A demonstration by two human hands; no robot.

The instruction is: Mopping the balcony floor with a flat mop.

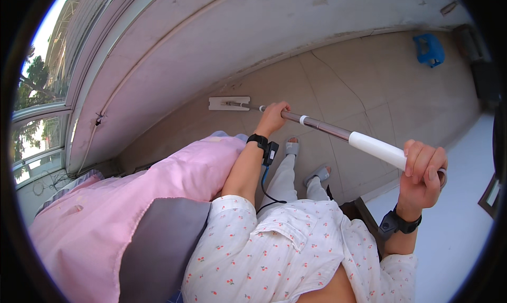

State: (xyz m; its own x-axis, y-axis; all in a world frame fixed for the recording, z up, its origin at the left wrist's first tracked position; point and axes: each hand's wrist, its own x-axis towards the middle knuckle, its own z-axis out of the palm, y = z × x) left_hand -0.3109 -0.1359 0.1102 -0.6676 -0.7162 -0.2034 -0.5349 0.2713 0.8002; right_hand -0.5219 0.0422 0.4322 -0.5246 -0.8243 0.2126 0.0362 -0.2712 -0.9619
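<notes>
A flat mop with a long metal pole point(327, 128) stretches across the view between both hands. Its white rectangular head point(215, 103) lies on the tiled floor by the base of the wall. My left hand point(272, 119) is wrapped round the pole partway down, nearer the head. At the pole's upper end, my right hand point(424, 171) grips the white sleeve point(376, 149) close to its tip. Black bands with small devices sit on both wrists.
A bed-like surface with a pink cover point(179, 166) is close on my left. The pale wall point(211, 39) runs beyond the mop head, with windows point(42, 102) at far left. A blue plastic stool point(429, 50) stands at far right. A thin cable point(346, 84) crosses the floor.
</notes>
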